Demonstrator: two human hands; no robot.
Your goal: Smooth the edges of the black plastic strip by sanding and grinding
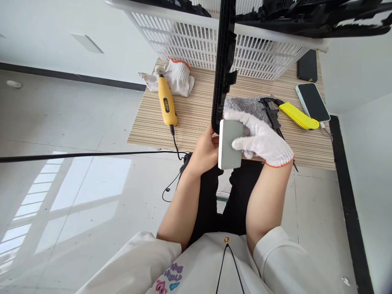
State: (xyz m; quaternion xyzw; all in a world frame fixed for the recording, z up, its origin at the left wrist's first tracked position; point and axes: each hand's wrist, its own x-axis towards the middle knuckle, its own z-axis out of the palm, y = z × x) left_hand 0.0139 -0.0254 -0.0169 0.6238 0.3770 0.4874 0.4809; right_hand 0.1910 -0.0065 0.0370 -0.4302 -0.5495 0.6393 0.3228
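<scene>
Gloved right hand [260,141], fingers pinching a grey rectangular block [230,145] at the near end of a black plastic trim [223,69] running toward 12 o'clock. Left hand [206,152], at the block's 9 o'clock, grips that end, fingertips partly hidden; holding the block flat would probably help

Your glove [265,143] is white with an orange hem, your block [232,143] grey-green and white, your strip [224,61] black. Brown and cream stripes cover your table [196,118]; the tool [167,100] at left is yellow, the handle [298,116] at right neon yellow.
</scene>
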